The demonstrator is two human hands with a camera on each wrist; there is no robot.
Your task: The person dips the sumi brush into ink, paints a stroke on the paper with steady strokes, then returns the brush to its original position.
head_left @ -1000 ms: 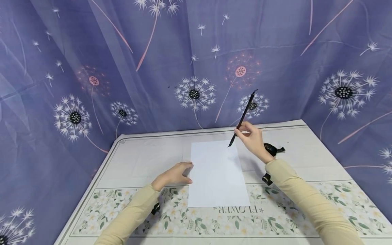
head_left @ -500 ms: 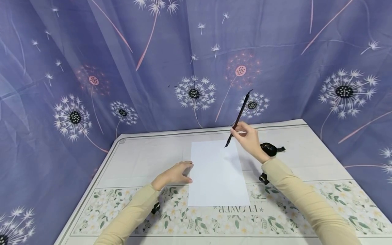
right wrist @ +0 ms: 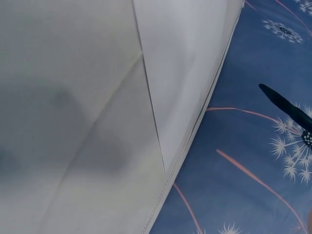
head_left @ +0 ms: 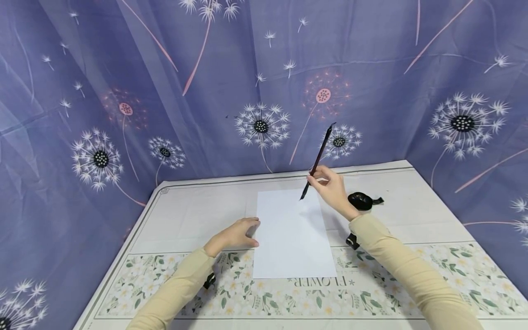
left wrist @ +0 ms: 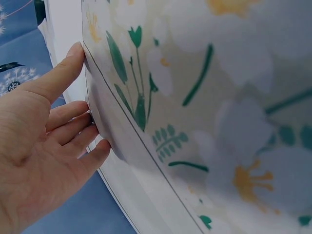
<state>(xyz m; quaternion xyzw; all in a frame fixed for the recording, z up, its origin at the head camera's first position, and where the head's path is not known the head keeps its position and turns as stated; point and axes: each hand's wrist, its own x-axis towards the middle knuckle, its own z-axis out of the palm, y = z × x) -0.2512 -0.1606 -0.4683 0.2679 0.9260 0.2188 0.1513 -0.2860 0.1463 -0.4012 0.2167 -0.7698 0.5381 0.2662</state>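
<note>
A dark slender brush (head_left: pixel 321 150) slants up from my right hand (head_left: pixel 332 189), pinched between thumb and fingers near its lower end. The lower tip points at the upper right part of a white sheet of paper (head_left: pixel 293 243); whether it touches is too small to tell. In the right wrist view, part of the brush (right wrist: pixel 287 106) shows at the right edge, with the hand almost wholly out of frame. My left hand (head_left: pixel 236 234) rests at the sheet's left edge, thumb and fingers spread. The left wrist view shows those fingers (left wrist: pixel 73 129) loosely extended, holding nothing.
A black rounded object (head_left: pixel 360 201) with a short tail lies right of the sheet. Smaller black pieces show by the right sleeve (head_left: pixel 352 241) and under the left sleeve (head_left: pixel 209 280). A flowered cloth (head_left: pixel 198 201) covers the table; a blue dandelion curtain (head_left: pixel 206 137) closes the back and sides.
My right hand has moved left with the brush, bringing the tip farther in over the sheet. More of the black rounded object shows now. The left hand has stayed put.
</note>
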